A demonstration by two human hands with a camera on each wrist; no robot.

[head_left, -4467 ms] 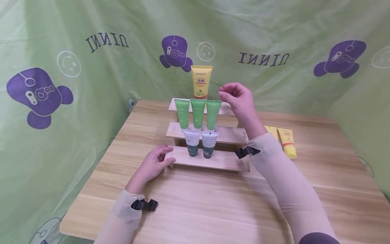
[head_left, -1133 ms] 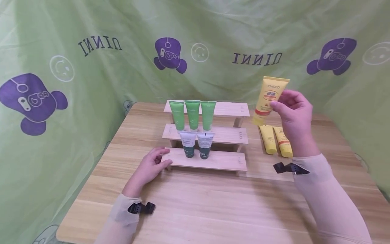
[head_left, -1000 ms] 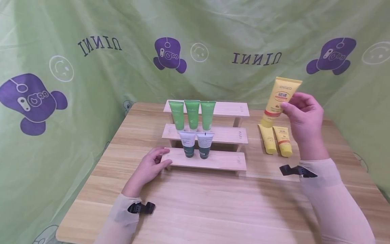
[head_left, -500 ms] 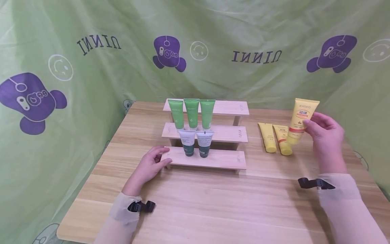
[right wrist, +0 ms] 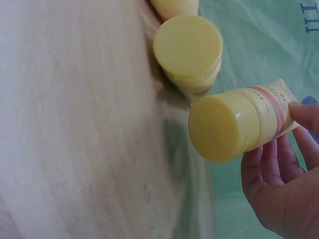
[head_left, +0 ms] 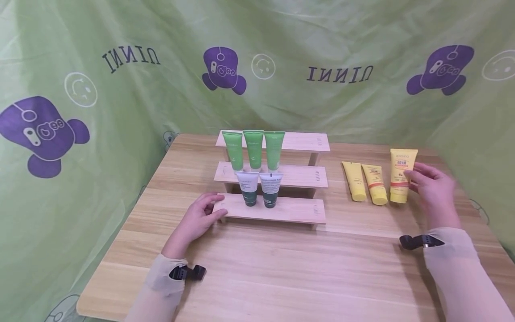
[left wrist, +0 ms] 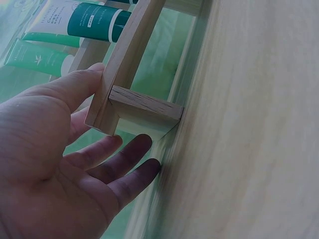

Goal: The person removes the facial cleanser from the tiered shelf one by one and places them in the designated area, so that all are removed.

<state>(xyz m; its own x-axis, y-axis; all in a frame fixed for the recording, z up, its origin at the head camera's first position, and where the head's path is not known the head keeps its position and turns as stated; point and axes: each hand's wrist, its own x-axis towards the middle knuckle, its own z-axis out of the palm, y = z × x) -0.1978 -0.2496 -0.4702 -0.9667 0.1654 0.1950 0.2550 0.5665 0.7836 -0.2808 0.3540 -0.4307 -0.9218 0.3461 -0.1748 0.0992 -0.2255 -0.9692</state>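
At the table's right, my right hand pinches a yellow squeeze tube, thumb on its printed front. It tilts cap-down, and the right wrist view shows its wide yellow cap a little above the table. Two more yellow tubes lie side by side to its left. My left hand holds the left end of the lowest step of a three-step wooden display stand; the thumb touches the board's edge in the left wrist view. Three green tubes stand on the middle step, two white-and-green tubes on the lowest.
The wooden table has rounded corners and reaches toward the green curtain printed with purple figures, behind and at both sides. The stand's top step bears no tube.
The yellow tube, earlier upright on the top step, has been taken by my right hand, carried right and lowered beside the other two yellow tubes. My left hand has stayed on the stand.
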